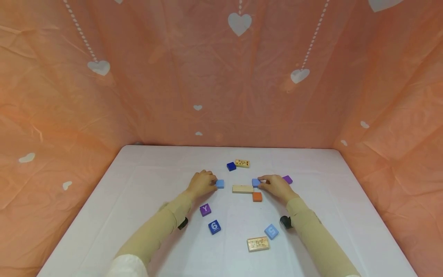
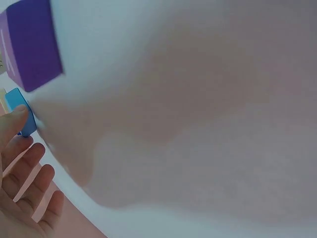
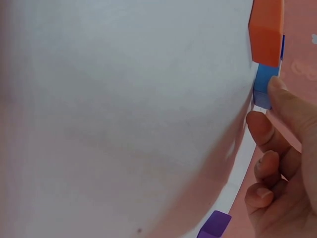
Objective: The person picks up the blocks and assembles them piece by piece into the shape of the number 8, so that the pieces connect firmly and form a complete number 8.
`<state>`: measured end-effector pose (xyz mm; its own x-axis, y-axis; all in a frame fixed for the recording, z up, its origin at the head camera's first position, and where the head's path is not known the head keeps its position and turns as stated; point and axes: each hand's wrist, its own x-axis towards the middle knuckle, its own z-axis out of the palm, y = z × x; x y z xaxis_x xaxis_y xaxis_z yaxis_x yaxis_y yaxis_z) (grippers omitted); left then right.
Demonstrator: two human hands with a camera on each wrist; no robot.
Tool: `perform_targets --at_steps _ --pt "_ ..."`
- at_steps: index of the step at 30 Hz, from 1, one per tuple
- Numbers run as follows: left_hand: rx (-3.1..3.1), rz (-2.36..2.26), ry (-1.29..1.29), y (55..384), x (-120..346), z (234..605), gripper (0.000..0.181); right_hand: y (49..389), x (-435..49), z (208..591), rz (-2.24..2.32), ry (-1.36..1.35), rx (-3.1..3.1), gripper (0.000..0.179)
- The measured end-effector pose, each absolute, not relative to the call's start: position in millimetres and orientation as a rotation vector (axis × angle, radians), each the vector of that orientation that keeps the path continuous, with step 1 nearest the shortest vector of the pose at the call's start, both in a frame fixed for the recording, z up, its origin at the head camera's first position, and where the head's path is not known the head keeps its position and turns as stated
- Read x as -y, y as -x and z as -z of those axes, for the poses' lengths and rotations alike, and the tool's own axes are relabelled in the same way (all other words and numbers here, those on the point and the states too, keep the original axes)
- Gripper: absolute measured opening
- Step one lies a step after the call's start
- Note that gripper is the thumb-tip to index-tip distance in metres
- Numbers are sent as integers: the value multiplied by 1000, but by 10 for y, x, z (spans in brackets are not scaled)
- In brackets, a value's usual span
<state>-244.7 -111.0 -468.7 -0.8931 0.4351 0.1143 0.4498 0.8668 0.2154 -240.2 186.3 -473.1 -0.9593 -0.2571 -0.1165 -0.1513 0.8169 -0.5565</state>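
Note:
A light blue block (image 1: 220, 184) lies at the fingertips of my left hand (image 1: 201, 183). In the left wrist view the thumb lies over that block's face and the index fingertip is at its lower edge, while the other fingers are spread. My right hand (image 1: 277, 186) has thumb and index finger at the right end of another blue block (image 1: 255, 182). The right wrist view shows its thumb on the blue block (image 3: 266, 82) and the remaining fingers curled. Between the hands lies a plain wooden block (image 1: 243, 189), with an orange block (image 1: 257, 197) at its near right corner.
Behind are a dark blue block (image 1: 231, 166) and a printed wooden block (image 1: 242, 163). A purple block (image 1: 287, 179) sits beyond the right hand. Nearer are a purple Y block (image 1: 205, 209), a blue 6 block (image 1: 214, 227), a light blue 5 block (image 1: 271, 231) and another printed wooden block (image 1: 258, 244).

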Motion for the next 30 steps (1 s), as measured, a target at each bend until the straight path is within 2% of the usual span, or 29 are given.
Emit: perform_targets --at_steps 30 --pt "3013 305 745 2576 772 4730 21 2414 -1887 4749 871 271 -2764 40"
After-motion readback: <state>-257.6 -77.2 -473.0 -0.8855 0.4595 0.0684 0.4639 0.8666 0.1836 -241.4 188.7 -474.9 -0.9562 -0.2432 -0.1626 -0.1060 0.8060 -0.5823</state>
